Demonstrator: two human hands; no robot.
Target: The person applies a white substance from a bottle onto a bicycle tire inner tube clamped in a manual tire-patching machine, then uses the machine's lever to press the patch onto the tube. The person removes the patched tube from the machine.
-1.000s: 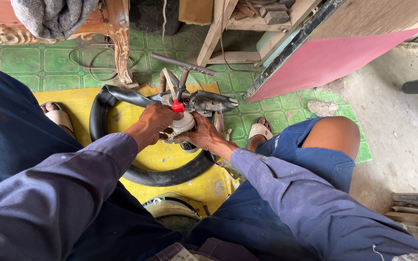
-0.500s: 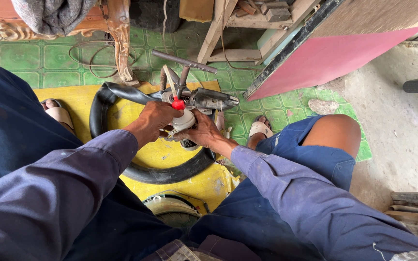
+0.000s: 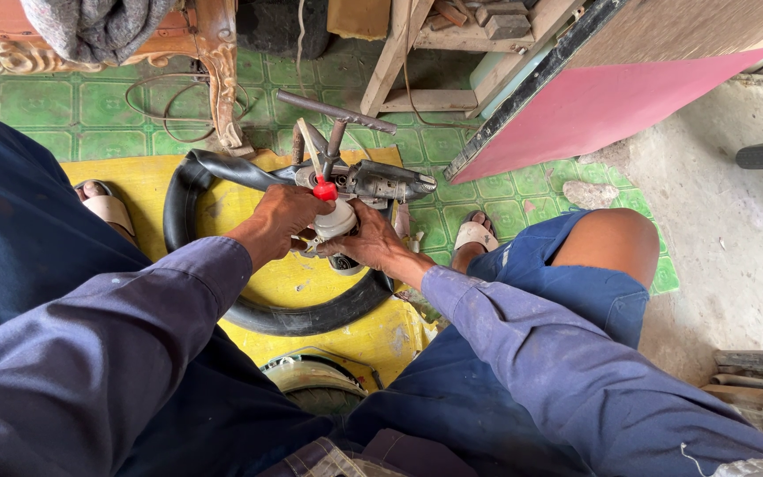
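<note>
A small white bottle with a red cap (image 3: 330, 212) sits between the two hands, low over the black inner tube (image 3: 249, 309) that loops across a yellow board (image 3: 143, 190) on the floor. The left hand (image 3: 283, 216) is curled over the top of the bottle, fingers closed around the cap end, while the right hand (image 3: 371, 240) wraps the body from below and holds it steady (how tightly either one presses cannot be told from here). To handle this well, it seems wise to keep the bottle upright and close over the tube, to let the lower hand carry the weight and to let the upper one do the fine work at the cap, so that nothing spills onto the board. Just behind the hands stands a grimy metal clamp tool with a T-handle (image 3: 337, 115), and the tube runs under it. The person sits low, knees apart, a sandal (image 3: 477, 235) on green patterned floor tiles (image 3: 37, 102). Farther out are a carved wooden leg (image 3: 222, 79), a coil of wire (image 3: 169, 97), a pink panel (image 3: 611, 97) leaning at a slant, and bare concrete (image 3: 735, 256) to the right.
</note>
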